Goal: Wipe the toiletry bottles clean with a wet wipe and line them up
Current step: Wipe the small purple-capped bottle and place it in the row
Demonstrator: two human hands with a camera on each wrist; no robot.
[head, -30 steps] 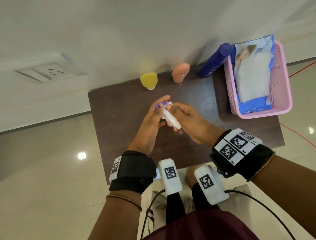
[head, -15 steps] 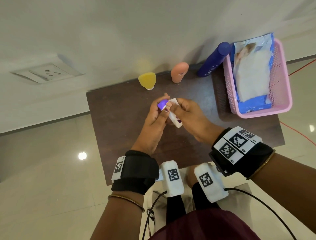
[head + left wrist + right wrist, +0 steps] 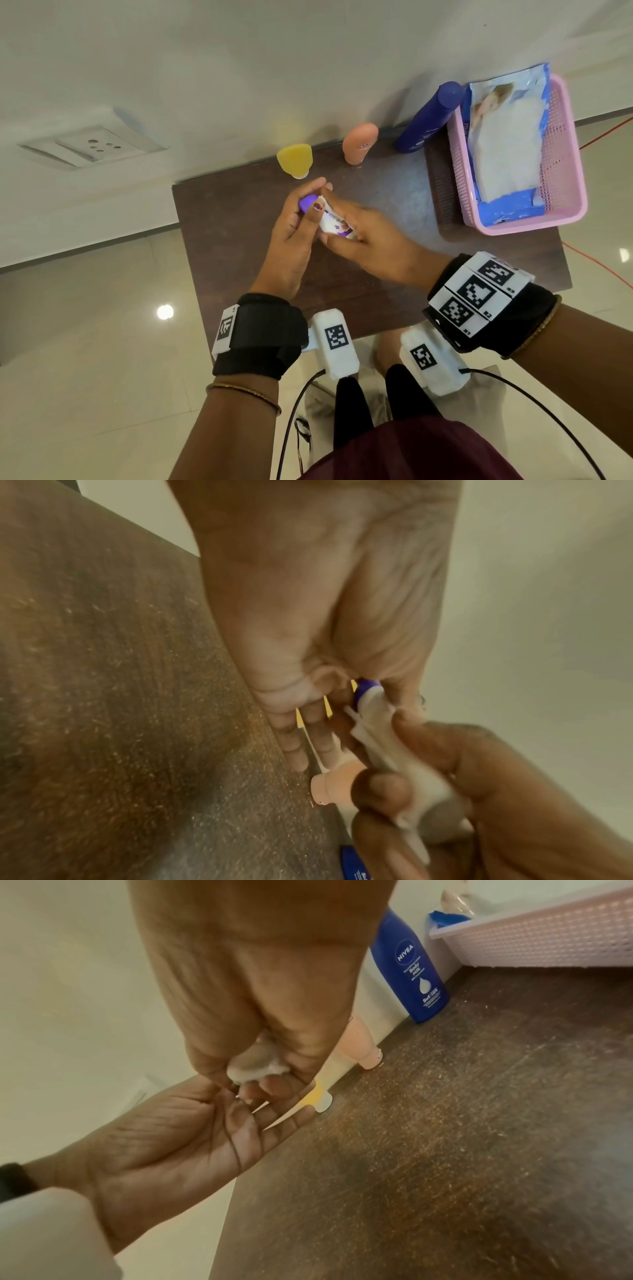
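Over the middle of the table, my left hand (image 3: 315, 195) pinches the purple cap of a small white tube (image 3: 334, 222) between thumb and straight fingers. My right hand (image 3: 356, 229) curls round the tube's lower body, with a white wet wipe (image 3: 255, 1066) bunched in its fingers against the tube. In the left wrist view the tube (image 3: 377, 710) is blurred. Three bottles stand along the wall: a yellow bottle (image 3: 294, 159), a peach bottle (image 3: 359, 144) and a tall blue bottle (image 3: 428, 120).
The dark wooden table (image 3: 239, 246) is small and butts against the wall. A pink basket (image 3: 534, 224) at its right end holds a pack of wipes (image 3: 503, 144). A wall socket (image 3: 92, 145) is at the left. Cables hang below the wrists.
The left thumb has closed over the purple cap. The right hand with the wipe has shifted along the tube, whose label now faces up. The three standing bottles have not moved.
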